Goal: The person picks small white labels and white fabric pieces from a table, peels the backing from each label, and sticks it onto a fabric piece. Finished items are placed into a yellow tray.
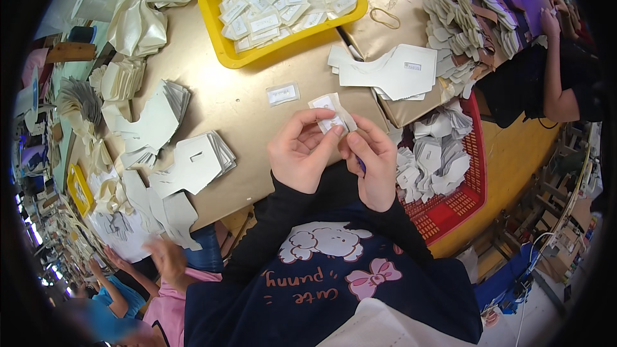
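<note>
Head view: both hands pinch a small clear packet above the tabletop point(257, 103) edge.
Small clear packet point(331, 110) with a white label inside, long axis tilted, upper end toward far left, lower end toward near right. Left hand point(301, 153) grip closed on its lower edge, thumb over fingers; right hand point(373, 160) grip closed on its right corner. Both forearms rise from the lower edge, palms facing each other. Yellow tray point(218, 22) of similar packets sits farther back.
</note>
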`<move>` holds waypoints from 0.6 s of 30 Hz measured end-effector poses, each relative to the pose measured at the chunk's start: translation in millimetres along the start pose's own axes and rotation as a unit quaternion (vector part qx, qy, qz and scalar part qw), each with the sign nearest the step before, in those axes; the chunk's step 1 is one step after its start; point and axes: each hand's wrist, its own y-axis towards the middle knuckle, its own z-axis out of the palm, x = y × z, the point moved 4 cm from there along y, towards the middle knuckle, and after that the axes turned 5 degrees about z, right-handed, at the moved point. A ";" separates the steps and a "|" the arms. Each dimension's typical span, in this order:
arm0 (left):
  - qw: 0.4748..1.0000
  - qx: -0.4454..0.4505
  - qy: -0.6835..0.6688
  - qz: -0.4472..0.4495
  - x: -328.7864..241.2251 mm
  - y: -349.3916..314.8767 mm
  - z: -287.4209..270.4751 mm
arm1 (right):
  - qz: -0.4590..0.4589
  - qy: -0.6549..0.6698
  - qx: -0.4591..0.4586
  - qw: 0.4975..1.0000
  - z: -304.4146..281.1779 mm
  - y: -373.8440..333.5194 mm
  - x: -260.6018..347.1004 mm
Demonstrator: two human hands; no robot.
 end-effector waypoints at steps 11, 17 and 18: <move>1.000 0.008 -0.015 0.007 -0.5 -0.9 -0.5 | 0.030 0.058 0.007 0.998 -1.2 0.6 0.2; 1.000 0.013 -0.011 0.007 -2.0 -0.7 0.9 | 0.026 0.075 0.024 0.997 -2.0 1.0 0.8; 1.000 0.017 -0.004 0.005 -2.2 -0.6 1.1 | 0.027 0.077 0.025 0.996 -2.1 1.0 1.0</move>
